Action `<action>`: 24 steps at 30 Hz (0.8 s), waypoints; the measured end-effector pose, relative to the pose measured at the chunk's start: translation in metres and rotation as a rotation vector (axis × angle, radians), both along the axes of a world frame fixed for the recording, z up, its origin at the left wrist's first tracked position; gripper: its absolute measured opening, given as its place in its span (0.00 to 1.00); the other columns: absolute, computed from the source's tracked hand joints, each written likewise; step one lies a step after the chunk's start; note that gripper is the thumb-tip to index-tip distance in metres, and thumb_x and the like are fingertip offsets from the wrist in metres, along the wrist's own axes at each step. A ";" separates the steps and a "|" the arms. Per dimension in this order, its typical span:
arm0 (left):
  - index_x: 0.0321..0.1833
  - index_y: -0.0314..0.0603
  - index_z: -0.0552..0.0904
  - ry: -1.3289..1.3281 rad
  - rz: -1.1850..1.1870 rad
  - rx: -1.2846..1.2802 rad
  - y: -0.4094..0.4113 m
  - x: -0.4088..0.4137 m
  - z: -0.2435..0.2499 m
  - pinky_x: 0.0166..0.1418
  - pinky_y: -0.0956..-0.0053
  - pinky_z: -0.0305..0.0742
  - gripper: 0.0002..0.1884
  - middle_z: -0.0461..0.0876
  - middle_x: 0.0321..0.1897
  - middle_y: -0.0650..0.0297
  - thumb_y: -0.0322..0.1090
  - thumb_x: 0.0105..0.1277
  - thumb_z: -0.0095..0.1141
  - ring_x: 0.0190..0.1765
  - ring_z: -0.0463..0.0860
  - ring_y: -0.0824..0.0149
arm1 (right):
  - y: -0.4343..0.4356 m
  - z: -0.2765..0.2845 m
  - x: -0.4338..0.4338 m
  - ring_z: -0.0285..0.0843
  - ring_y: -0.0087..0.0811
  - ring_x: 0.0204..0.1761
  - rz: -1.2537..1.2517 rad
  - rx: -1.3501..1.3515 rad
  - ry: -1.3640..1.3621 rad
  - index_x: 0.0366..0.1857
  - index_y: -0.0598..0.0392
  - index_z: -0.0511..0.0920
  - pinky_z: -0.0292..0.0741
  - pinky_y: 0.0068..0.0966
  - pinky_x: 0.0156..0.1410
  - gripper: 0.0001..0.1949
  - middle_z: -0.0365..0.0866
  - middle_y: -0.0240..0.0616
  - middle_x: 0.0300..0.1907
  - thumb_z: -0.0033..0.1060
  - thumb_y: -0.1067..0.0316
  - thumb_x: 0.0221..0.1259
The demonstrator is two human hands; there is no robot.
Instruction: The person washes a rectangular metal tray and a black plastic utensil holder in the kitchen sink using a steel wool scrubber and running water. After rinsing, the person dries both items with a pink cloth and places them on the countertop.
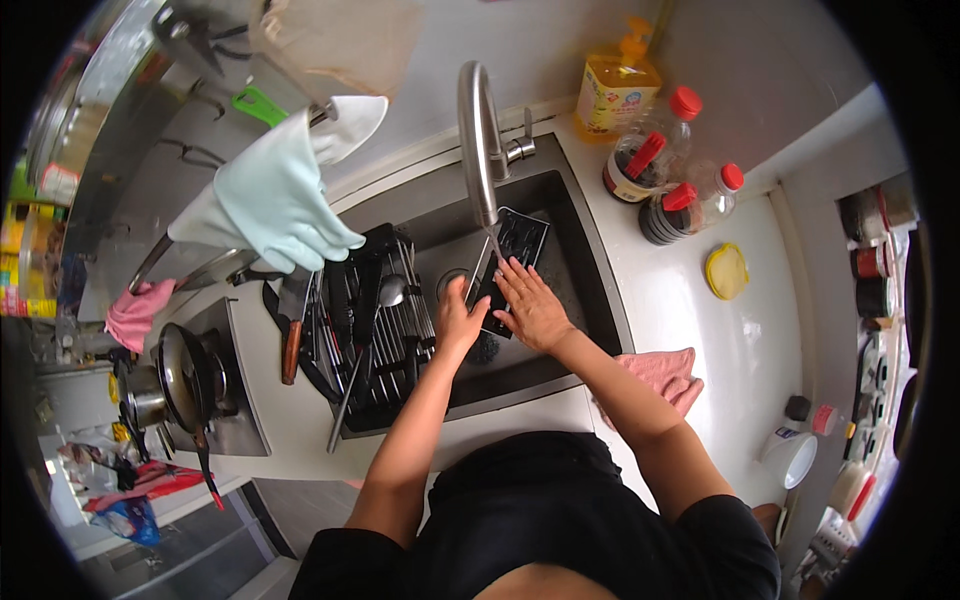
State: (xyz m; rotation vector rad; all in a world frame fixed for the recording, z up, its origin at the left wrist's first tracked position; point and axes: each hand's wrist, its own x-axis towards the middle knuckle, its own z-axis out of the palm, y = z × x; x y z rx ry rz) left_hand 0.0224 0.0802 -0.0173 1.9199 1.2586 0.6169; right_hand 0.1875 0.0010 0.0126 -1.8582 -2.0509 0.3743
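A black tray-like part with a pale rim and raised divisions leans or lies in the sink; which of the two I cannot tell. Over it, the metal faucet runs a thin stream of water. My right hand is spread flat against the black part, fingertips near the stream. At the part's left rim is my left hand, thumb and fingers apart around the edge; whether it grips is unclear. A dark scouring pad sits below, between my wrists. Both hands are bare.
Left in the sink, a metal rack carries black utensils. A cleaver lies beside it, below hanging pale rubber gloves. Soap, red-capped bottles, and a pink cloth stand or lie right. A wok is far left.
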 end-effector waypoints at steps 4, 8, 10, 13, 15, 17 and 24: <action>0.69 0.32 0.64 0.225 -0.213 0.266 0.033 0.054 0.037 0.68 0.57 0.64 0.35 0.66 0.65 0.43 0.38 0.60 0.62 0.66 0.67 0.45 | -0.003 0.006 0.009 0.42 0.47 0.78 0.099 -0.072 -0.043 0.69 0.62 0.59 0.44 0.41 0.79 0.35 0.51 0.51 0.74 0.55 0.50 0.64; 0.71 0.31 0.61 0.406 -0.460 0.444 0.045 0.097 0.045 0.75 0.55 0.53 0.39 0.57 0.73 0.48 0.44 0.62 0.60 0.75 0.52 0.44 | -0.013 0.008 -0.005 0.39 0.47 0.78 0.106 -0.168 -0.232 0.70 0.66 0.57 0.39 0.41 0.80 0.39 0.52 0.51 0.74 0.45 0.42 0.66; 0.71 0.31 0.61 0.433 -0.558 0.489 0.051 0.102 0.038 0.78 0.52 0.46 0.40 0.54 0.75 0.51 0.49 0.62 0.58 0.78 0.43 0.46 | -0.013 0.008 -0.009 0.40 0.48 0.78 0.103 -0.188 -0.283 0.70 0.67 0.56 0.36 0.41 0.80 0.39 0.53 0.53 0.73 0.41 0.40 0.67; 0.71 0.32 0.61 0.408 -0.571 0.536 0.055 0.100 0.035 0.78 0.53 0.47 0.40 0.54 0.74 0.51 0.51 0.63 0.57 0.78 0.44 0.45 | -0.014 0.002 -0.010 0.41 0.50 0.77 0.087 -0.139 -0.278 0.70 0.68 0.55 0.33 0.41 0.81 0.40 0.54 0.57 0.72 0.37 0.39 0.68; 0.72 0.32 0.59 0.459 -0.621 0.516 0.052 0.096 0.036 0.79 0.53 0.43 0.40 0.53 0.75 0.51 0.53 0.65 0.53 0.78 0.45 0.51 | -0.016 0.000 -0.009 0.41 0.50 0.77 0.105 -0.130 -0.249 0.70 0.68 0.55 0.33 0.41 0.81 0.40 0.54 0.57 0.72 0.37 0.39 0.68; 0.73 0.32 0.59 0.501 -0.696 0.498 0.052 0.089 0.038 0.79 0.54 0.40 0.39 0.52 0.76 0.51 0.53 0.66 0.51 0.79 0.47 0.55 | -0.015 -0.001 -0.007 0.41 0.49 0.77 0.099 -0.141 -0.239 0.70 0.68 0.55 0.33 0.41 0.81 0.40 0.54 0.56 0.72 0.37 0.39 0.68; 0.71 0.33 0.62 0.540 -0.754 0.399 0.030 0.064 0.060 0.78 0.54 0.43 0.34 0.59 0.73 0.51 0.47 0.67 0.50 0.76 0.56 0.56 | -0.023 -0.005 -0.008 0.40 0.53 0.77 0.103 -0.136 -0.159 0.71 0.69 0.51 0.32 0.43 0.81 0.41 0.51 0.58 0.73 0.37 0.38 0.68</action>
